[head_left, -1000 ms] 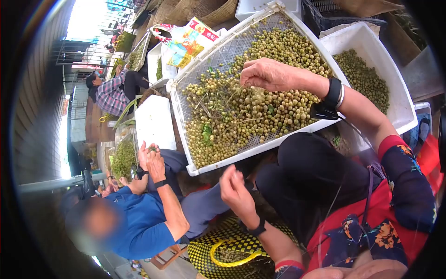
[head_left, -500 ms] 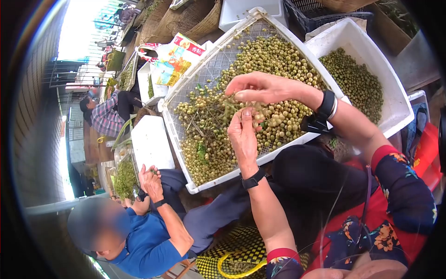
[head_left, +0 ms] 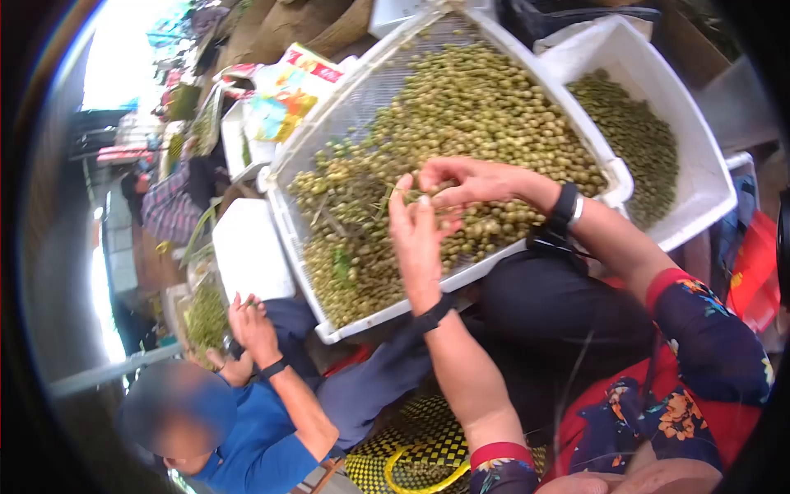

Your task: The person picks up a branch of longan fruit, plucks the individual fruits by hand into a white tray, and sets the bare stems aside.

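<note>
Over a white mesh-bottomed tray (head_left: 284, 247) of round yellow-green fruits (head_left: 494, 107), my two hands meet. My left hand (head_left: 418, 239) points up with a thin fruit stalk (head_left: 387, 194) between its thumb and fingers. From the right, my right hand (head_left: 477, 181) has its fingertips closed at the same stalk, touching or nearly touching my left fingers. Blur and the fingers hide how much of the stalk lies between them. Loose stalks (head_left: 329, 216) and a few green leaves (head_left: 341, 265) lie among the fruits to the left of my hands.
A white foam box (head_left: 699, 123) with smaller greenish fruits stands right of the tray. At lower left, a co-worker in a blue shirt (head_left: 263, 436) handles something small. A yellow-and-black woven basket (head_left: 420, 436) sits below. A white lid (head_left: 251, 247) and a printed bag (head_left: 292, 90) are left.
My right hand has lowered, its fingertips now closed beside my left fingers. My left hand has turned more upright. The whole view has shifted slightly, and is blurrier.
</note>
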Demonstrator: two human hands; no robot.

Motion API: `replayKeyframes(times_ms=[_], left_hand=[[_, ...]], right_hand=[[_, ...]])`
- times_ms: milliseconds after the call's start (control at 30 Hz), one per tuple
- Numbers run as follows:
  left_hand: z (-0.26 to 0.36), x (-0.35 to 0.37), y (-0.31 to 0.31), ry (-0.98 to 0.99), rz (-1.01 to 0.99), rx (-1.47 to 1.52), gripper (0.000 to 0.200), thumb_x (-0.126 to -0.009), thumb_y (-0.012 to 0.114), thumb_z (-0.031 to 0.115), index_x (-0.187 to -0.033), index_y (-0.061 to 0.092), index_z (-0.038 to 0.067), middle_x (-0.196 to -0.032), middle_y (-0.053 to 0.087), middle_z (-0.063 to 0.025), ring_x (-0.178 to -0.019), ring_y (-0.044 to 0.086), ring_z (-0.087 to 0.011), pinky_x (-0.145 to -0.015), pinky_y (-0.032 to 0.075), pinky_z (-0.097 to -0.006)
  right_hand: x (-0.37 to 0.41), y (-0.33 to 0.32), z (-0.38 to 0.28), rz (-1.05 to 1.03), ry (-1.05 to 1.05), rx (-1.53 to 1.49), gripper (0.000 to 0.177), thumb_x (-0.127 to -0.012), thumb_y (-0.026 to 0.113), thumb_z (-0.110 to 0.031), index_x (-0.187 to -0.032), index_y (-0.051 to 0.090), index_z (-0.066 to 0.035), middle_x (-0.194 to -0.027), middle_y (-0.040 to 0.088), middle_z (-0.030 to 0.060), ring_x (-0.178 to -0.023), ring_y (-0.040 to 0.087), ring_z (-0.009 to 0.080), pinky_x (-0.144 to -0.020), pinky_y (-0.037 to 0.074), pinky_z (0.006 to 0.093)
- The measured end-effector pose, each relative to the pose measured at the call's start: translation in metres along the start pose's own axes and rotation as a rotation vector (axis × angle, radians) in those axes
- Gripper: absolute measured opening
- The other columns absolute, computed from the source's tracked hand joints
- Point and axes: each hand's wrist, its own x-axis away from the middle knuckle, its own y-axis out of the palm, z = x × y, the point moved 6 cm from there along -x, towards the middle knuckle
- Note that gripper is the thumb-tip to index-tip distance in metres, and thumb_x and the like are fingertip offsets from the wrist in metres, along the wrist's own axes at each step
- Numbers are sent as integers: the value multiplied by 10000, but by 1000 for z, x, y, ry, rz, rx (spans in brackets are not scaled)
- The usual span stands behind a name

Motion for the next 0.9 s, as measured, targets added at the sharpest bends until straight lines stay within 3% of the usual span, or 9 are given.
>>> replayKeyframes(times_ms=[67, 100, 167, 233, 433, 533, 633, 767, 900], left_hand=[[10, 3, 4, 69, 41, -58, 234, -993, 557, 191, -1198, 550, 78, -1079, 606, -91, -880, 656, -183, -685, 596, -331], [6, 2, -1, 54, 106, -46, 202, -983, 582, 212, -1139, 559, 87, -1047, 613, -77, -885, 653, -173, -694, 587, -320], [-5, -8, -14, 105, 175, -138, 204, -969, 614, 239, -1087, 547, 87, -1009, 606, -64, -831, 627, -148, -655, 552, -290], [-1, -3, -7, 99, 227, -81, 131, -983, 592, 195, -1006, 573, 68, -905, 575, -12, -708, 553, -85, -547, 486, -220], [-1, -7, -6, 109, 218, -363, 231, -1009, 543, 293, -1054, 527, 67, -898, 572, -16, -699, 557, -93, -552, 461, -219], [-8, -13, -6, 72, 329, -39, 218, -1009, 546, 300, -1040, 529, 85, -885, 566, -16, -654, 520, -87, -546, 421, -209], [-4, -18, 3, 100, 281, -30, 231, -1007, 549, 312, -1067, 539, 89, -926, 576, -17, -667, 526, -90, -552, 426, -216], [-4, -17, 8, 37, 186, -13, 263, -986, 580, 330, -1102, 593, 95, -969, 592, -18, -761, 561, -114, -603, 463, -251], [-18, -23, -2, 52, 367, 115, 276, -947, 635, 271, -1128, 605, 65, -1107, 579, -58, -961, 575, -163, -675, 522, -290]], right_hand=[[-3, -4, 8, -21, -54, 93, 279, -926, 653, -283, -1079, 530, -85, -901, 550, 8, -767, 571, 94, -596, 442, 233], [1, 1, 7, -11, -89, 3, 342, -912, 670, -336, -1104, 544, -83, -933, 554, 18, -789, 579, 98, -603, 449, 239], [0, 5, 4, 31, -281, 219, 434, -865, 731, -371, -1127, 546, -79, -978, 540, 18, -792, 600, 116, -603, 457, 258], [5, 13, -5, 5, -155, -63, 392, -848, 762, -320, -1063, 521, -98, -964, 545, 38, -696, 605, 106, -537, 433, 237], [8, 12, 1, 91, 16, -531, 252, -889, 702, -156, -1001, 486, -93, -812, 559, 31, -610, 588, 87, -478, 467, 216], [0, 12, -6, 206, -142, -510, 196, -898, 644, -78, -990, 471, -76, -691, 528, 0, -576, 567, 97, -522, 521, 248], [-4, 8, 3, 196, -144, -539, 190, -901, 639, -79, -986, 470, -82, -746, 544, 4, -595, 567, 97, -522, 511, 253], [4, 11, 14, 213, 51, -559, 187, -905, 658, -101, -979, 487, -86, -761, 553, -1, -635, 583, 95, -528, 471, 235], [5, 3, 10, 373, -111, -447, 221, -842, 667, -55, -948, 477, -97, -812, 552, 9, -653, 584, 83, -535, 491, 244]])
